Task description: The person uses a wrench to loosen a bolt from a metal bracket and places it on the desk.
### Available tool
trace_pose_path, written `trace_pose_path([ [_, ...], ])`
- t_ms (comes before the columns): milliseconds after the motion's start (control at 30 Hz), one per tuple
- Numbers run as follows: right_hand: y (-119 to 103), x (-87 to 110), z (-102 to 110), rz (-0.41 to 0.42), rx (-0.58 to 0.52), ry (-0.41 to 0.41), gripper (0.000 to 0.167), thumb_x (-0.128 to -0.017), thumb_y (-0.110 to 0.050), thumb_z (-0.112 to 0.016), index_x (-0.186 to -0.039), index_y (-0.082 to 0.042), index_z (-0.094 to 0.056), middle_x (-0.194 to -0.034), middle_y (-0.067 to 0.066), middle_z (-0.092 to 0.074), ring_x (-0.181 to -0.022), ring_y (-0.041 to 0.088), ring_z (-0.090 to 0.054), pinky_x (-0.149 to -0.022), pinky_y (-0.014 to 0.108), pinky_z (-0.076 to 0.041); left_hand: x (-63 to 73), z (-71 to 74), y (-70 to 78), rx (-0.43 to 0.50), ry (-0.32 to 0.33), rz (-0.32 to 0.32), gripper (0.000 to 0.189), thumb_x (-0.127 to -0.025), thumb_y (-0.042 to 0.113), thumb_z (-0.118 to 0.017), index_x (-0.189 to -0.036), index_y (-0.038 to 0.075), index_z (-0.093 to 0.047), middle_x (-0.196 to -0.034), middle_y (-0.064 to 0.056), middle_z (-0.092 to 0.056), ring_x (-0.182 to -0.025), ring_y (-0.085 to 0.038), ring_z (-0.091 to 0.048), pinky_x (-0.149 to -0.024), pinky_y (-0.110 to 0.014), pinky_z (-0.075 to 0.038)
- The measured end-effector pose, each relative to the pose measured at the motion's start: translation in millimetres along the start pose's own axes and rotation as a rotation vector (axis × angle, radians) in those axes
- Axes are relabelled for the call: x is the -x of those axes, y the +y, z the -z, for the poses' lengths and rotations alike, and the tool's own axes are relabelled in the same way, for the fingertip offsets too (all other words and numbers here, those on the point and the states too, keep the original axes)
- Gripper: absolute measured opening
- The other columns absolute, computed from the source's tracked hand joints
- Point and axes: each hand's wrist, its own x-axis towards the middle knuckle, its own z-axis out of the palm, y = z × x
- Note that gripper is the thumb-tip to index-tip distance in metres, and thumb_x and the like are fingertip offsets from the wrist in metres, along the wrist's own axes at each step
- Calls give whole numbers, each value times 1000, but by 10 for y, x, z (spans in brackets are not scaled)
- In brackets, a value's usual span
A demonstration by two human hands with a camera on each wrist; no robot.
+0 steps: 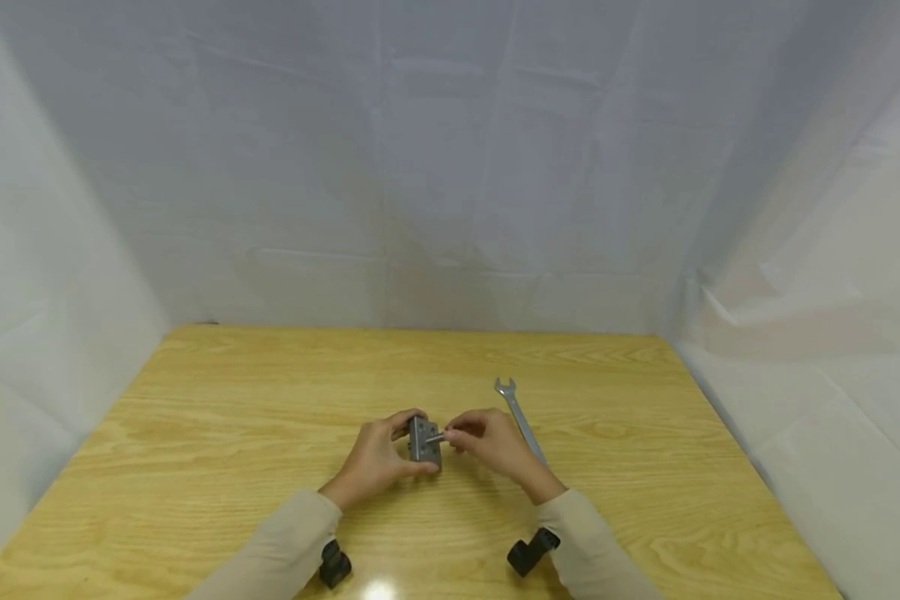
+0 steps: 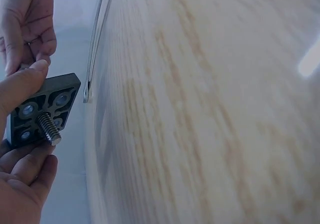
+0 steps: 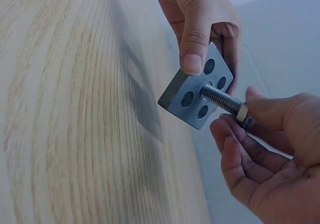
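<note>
My left hand (image 1: 375, 460) grips a square grey metal plate (image 1: 424, 455) by its edges, thumb on one side and fingers on the opposite one. The plate is held tilted above the table and has several round holes. A threaded bolt (image 3: 222, 99) passes through its middle, and the threaded end (image 2: 49, 129) sticks out of the ribbed far face. My right hand (image 1: 493, 446) pinches the bolt at its hex head (image 3: 243, 113) between thumb and fingers. A length of thread shows between that head and the plate.
An open-ended wrench (image 1: 523, 423) lies on the wood-grain table (image 1: 270, 392), just beyond and beside the right hand. White sheeting (image 1: 450, 167) hangs behind the table and along both sides. A black device (image 1: 532, 550) is strapped at each wrist.
</note>
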Motion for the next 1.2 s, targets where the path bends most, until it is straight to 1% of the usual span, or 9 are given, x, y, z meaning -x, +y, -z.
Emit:
trace_pose_path([
  [67, -5, 10, 0, 46, 7, 14, 20, -91, -17, -67, -107, -6, -71, -97, 6, -72, -86, 18, -68, -70, 22, -58, 2, 4, 2, 5, 3, 4, 70, -65, 17, -89, -126, -1, -58, -123, -20, -62, -110, -36, -62, -89, -41, -56],
  [167, -6, 30, -1, 95, 26, 33, 21, -89, -10, -69, -109, -7, -72, -106, 8, -71, -94, 19, -68, -77, 21, -57, 2, 4, -4, 2, 3, -5, 70, -66, 18, -88, -126, -1, -58, -123, -21, -62, -109, -36, -62, -88, -41, -56],
  [467, 16, 51, -1, 128, 25, 23, 24, -88, -5, -68, -112, -3, -70, -108, 11, -70, -94, 21, -69, -77, 21, -58, -8, -21, -25, -3, -3, 7, 70, -65, 17, -89, -126, 0, -58, -123, -19, -62, -111, -34, -62, -89, -38, -55],
  [600, 40, 52, 3, 99, 36, -14, 31, -88, -6, -69, -117, 2, -65, -107, 14, -69, -94, 25, -68, -78, 26, -58, -8, -22, -25, -5, -2, 5, 70, -65, 17, -89, -125, 0, -58, -123, -19, -62, -111, -34, -62, -90, -38, -55],
  [733, 73, 54, 8, 22, 80, -40, 36, -93, -26, -66, -120, -1, -65, -105, 9, -70, -95, 22, -67, -79, 32, -59, -5, -20, -26, -12, 1, 4, 72, -64, 18, -89, -126, 0, -58, -123, -18, -63, -111, -33, -62, -90, -38, -55],
  [833, 90, 50, 4, -14, 98, -45, 43, -96, -41, -57, -113, -4, -69, -96, 5, -72, -87, 19, -68, -73, 31, -58, -6, -18, -31, -18, 4, 1, 72, -65, 18, -89, -127, 0, -57, -123, -18, -63, -111, -33, -62, -90, -37, -55],
  [900, 88, 47, -4, -25, 93, -45, 47, -97, -45, -52, -108, -3, -71, -89, 4, -72, -81, 18, -68, -68, 29, -57, -8, -17, -37, -23, 8, -3, 71, -65, 18, -89, -126, 0, -58, -122, -18, -63, -111, -32, -62, -90, -36, -55],
  [1100, 56, 17, -39, -87, 22, -22, 53, -100, -45, -45, -86, -1, -72, -72, 7, -69, -66, 20, -65, -58, 27, -55, -11, -22, -51, -34, 19, -31, 69, -64, 20, -90, -123, 2, -60, -118, -15, -65, -109, -32, -63, -90, -38, -55],
  [1200, 40, 6, -37, -93, 0, -28, 51, -100, -43, -48, -83, -1, -72, -70, 8, -67, -64, 21, -64, -57, 27, -55, -14, -26, -59, -36, 14, -40, 69, -64, 21, -89, -123, 1, -60, -118, -15, -65, -109, -33, -63, -90, -39, -55],
])
